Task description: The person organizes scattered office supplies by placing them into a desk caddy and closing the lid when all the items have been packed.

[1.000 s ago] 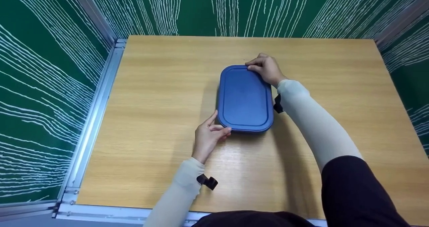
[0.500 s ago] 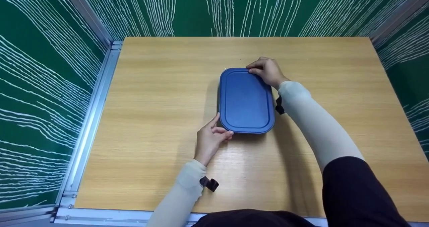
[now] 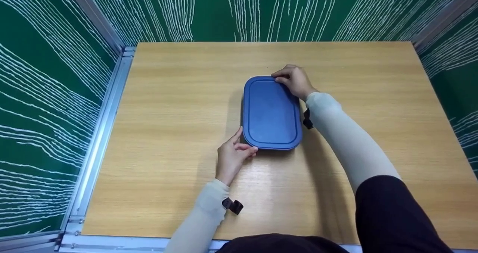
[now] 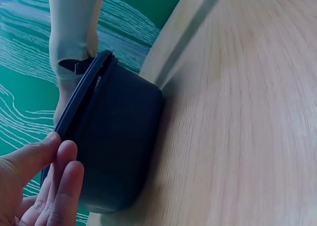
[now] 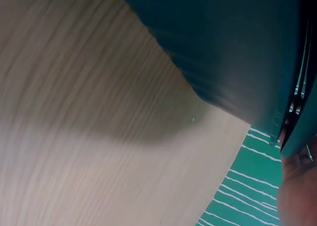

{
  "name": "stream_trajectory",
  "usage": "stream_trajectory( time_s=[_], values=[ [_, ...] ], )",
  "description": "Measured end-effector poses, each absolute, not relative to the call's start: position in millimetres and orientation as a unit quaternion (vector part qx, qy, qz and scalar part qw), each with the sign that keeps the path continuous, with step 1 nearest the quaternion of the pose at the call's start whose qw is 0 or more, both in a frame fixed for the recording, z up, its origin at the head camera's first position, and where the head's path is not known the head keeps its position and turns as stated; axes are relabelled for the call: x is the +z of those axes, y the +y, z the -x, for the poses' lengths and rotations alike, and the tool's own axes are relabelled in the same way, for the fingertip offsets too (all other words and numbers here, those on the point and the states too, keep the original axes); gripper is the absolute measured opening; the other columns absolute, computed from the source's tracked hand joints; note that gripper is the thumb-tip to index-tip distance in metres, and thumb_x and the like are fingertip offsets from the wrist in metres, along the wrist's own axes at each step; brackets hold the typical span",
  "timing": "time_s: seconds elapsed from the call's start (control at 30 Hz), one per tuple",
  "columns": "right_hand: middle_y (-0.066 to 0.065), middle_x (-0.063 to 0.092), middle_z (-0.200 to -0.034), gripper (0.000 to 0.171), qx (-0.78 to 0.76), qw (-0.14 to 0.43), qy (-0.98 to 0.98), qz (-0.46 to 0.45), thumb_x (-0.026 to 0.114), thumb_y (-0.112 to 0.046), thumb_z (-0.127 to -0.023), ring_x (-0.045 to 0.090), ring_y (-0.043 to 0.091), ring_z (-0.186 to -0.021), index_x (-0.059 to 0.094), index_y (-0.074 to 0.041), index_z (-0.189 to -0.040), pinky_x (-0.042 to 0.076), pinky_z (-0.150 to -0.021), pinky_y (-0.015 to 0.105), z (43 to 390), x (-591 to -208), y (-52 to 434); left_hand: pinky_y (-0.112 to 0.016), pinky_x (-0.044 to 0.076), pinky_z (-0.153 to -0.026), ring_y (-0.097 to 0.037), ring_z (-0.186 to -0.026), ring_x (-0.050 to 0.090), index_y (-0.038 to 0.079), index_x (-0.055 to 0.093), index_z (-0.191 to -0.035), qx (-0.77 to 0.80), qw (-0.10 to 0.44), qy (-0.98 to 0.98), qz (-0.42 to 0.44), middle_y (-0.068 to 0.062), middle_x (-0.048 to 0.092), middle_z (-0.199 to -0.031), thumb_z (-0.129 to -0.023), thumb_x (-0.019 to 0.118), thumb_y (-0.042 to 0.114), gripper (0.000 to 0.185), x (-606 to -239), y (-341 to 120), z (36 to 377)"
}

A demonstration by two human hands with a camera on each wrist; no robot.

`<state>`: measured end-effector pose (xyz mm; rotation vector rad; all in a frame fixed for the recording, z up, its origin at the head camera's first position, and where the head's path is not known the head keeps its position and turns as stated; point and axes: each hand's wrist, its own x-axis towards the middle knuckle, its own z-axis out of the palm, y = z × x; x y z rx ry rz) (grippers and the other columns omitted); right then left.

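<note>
Two hands hold one blue box (image 3: 271,113) at opposite corners. Left hand (image 3: 230,159) pinches the near left corner, thumb and forefinger curled against the lid edge; its fingers (image 4: 58,186) lie just beside the dark wall in the wrist view. Right hand (image 3: 295,80) grips the far right corner, fingers bent over the lid rim. Between both hands the box sits flat on the table (image 3: 179,107), lid on. Green walls (image 3: 44,96) stand beyond.
</note>
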<state>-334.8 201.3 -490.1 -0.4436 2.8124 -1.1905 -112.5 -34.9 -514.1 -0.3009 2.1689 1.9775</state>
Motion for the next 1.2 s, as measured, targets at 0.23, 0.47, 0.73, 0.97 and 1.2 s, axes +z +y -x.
stream_trajectory(
  time_s=[0.23,0.47,0.73,0.97,1.2],
  values=[
    [0.007,0.068,-0.103,0.022,-0.39,0.017,0.909,0.146,0.066,-0.018,-0.094,0.059,0.019,-0.097,0.076,-0.011,-0.113,0.048,-0.085,0.031,337.6,-494.4,195.6,-0.034,0.061,-0.07,-0.016,-0.069,0.073,0.021,0.043,-0.15,0.666,0.091,0.732,0.114,-0.001,0.075,-0.078,-0.076,0.085,0.01,0.085,-515.7,-35.3,112.9],
    [0.009,0.067,-0.103,0.021,-0.386,0.019,0.911,0.146,0.066,-0.015,-0.095,0.058,0.022,-0.098,0.076,-0.01,-0.112,0.048,-0.088,0.034,340.2,-495.7,192.1,-0.034,0.061,-0.07,-0.017,-0.07,0.073,0.021,0.043,-0.15,0.676,0.093,0.72,0.124,-0.003,0.075,-0.079,-0.076,0.084,0.007,0.086,-517.9,-35.2,112.6],
    [0.01,0.067,-0.104,0.022,-0.384,0.025,0.911,0.147,0.066,-0.015,-0.095,0.058,0.021,-0.098,0.075,-0.009,-0.113,0.047,-0.087,0.033,341.1,-495.7,193.7,-0.034,0.061,-0.07,-0.017,-0.07,0.073,0.021,0.042,-0.15,0.675,0.097,0.721,0.122,-0.002,0.075,-0.079,-0.076,0.084,0.009,0.087,-519.4,-34.5,113.0],
    [0.009,0.066,-0.104,0.023,-0.388,0.027,0.911,0.14,0.065,-0.017,-0.095,0.058,0.02,-0.097,0.075,-0.01,-0.114,0.047,-0.085,0.031,340.1,-493.9,197.0,-0.031,0.061,-0.068,-0.017,-0.069,0.073,0.021,0.043,-0.15,0.661,0.093,0.736,0.114,-0.001,0.074,-0.078,-0.076,0.084,0.01,0.085,-518.4,-34.3,115.0],
    [0.006,0.065,-0.104,0.024,-0.399,0.034,0.909,0.118,0.065,-0.021,-0.095,0.057,0.016,-0.096,0.075,-0.013,-0.115,0.048,-0.083,0.027,336.6,-499.0,198.7,-0.028,0.06,-0.066,-0.016,-0.068,0.072,0.022,0.044,-0.149,0.649,0.093,0.746,0.113,0.001,0.075,-0.077,-0.076,0.085,0.012,0.085,-520.1,-33.7,114.5]
  ],
)
